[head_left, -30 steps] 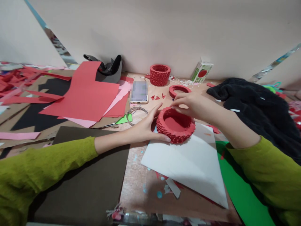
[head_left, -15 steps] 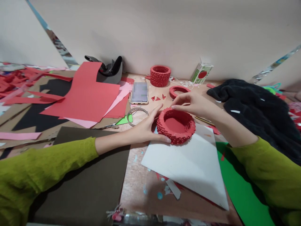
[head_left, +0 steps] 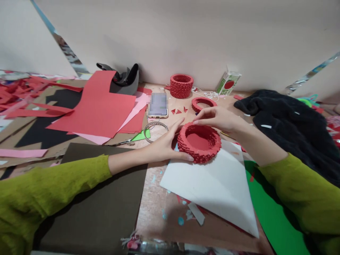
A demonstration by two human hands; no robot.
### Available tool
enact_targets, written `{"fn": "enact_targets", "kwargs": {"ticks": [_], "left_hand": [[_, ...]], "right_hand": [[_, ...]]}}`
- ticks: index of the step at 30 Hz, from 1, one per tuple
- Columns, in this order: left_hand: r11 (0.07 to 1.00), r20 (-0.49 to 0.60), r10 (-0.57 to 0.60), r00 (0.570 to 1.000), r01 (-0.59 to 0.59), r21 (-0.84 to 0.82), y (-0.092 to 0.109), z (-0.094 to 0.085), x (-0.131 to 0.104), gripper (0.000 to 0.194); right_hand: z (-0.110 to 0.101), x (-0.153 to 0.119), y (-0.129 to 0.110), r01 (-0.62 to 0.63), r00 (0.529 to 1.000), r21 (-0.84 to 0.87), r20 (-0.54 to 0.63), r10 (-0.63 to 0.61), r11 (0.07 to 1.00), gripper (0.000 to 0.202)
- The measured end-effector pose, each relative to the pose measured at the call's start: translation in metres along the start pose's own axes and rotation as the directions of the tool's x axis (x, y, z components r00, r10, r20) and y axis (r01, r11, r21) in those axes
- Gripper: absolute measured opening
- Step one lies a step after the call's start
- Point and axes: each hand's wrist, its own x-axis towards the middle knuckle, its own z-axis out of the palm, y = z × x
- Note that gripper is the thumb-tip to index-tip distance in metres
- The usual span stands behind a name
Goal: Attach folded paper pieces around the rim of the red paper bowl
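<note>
A red round bowl of folded paper pieces (head_left: 199, 156) rests on a white sheet (head_left: 212, 184). My left hand (head_left: 170, 145) holds its left side, thumb at the near edge and fingers spread round the far side. Over the bowl's back rim is my right hand (head_left: 217, 118), thumb and fingertips closed at the edge; what they pinch is too small to tell. Beyond stand a flat red paper ring (head_left: 196, 105) and a taller red paper cylinder (head_left: 181, 92), with small red triangles (head_left: 178, 111) between them and the bowl.
Left of the bowl lie a phone (head_left: 158, 105), a metal ring (head_left: 145, 134), red sheets (head_left: 101, 109) and a dark board (head_left: 98, 205). A grey cap (head_left: 130, 85) and a drink carton (head_left: 228, 83) stand by the wall. Black cloth (head_left: 289, 124) and a green sheet (head_left: 276, 212) lie at right.
My right wrist and forearm have shifted slightly left, with the fingertips still at the bowl's back rim. My left hand keeps its place on the bowl.
</note>
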Motion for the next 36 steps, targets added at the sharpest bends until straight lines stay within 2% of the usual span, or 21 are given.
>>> {"fn": "enact_targets", "kwargs": {"ticks": [4,8,13,19,22,26,30,33,36], "left_hand": [[1.0,0.004,0.003,1.0,-0.003,0.004,-0.002,0.0,0.0,0.122],[1.0,0.0,-0.006,1.0,0.006,-0.03,-0.003,0.001,0.001,0.124],[0.999,0.001,0.007,1.0,-0.007,-0.037,-0.001,0.001,0.0,0.122],[1.0,-0.012,0.006,1.0,-0.007,-0.027,-0.003,0.001,0.001,0.122],[0.999,-0.015,0.002,1.0,-0.003,-0.04,-0.005,0.002,0.001,0.123],[0.997,-0.005,0.012,1.0,-0.012,-0.079,-0.006,0.002,0.001,0.122],[0.997,0.005,0.003,1.0,-0.002,-0.073,-0.005,0.002,0.001,0.122],[0.999,0.003,0.004,1.0,-0.003,-0.054,-0.005,0.001,0.001,0.122],[0.999,-0.005,0.004,1.0,-0.004,-0.045,-0.006,0.001,0.001,0.123]], "right_hand": [[0.004,-0.001,-0.002,-0.022,1.0,0.051,0.0,0.022,0.998,0.012],[0.003,-0.001,-0.007,-0.015,0.997,-0.091,-0.08,0.008,0.996,0.014],[-0.008,-0.004,-0.011,0.11,0.992,-0.304,-0.019,-0.122,0.946,0.022],[-0.007,-0.008,-0.021,0.199,0.972,-0.518,-0.002,-0.233,0.832,0.018],[-0.006,-0.01,-0.024,0.294,0.95,-0.559,0.077,-0.304,0.775,0.019],[-0.008,-0.009,-0.019,0.445,0.889,-0.613,0.214,-0.404,0.653,0.022],[-0.009,-0.005,-0.01,0.467,0.868,-0.698,0.243,-0.434,0.543,0.023],[-0.01,-0.004,-0.009,0.483,0.862,-0.678,0.256,-0.438,0.554,0.023],[-0.01,-0.004,-0.013,0.483,0.868,-0.617,0.241,-0.434,0.622,0.022]]}}
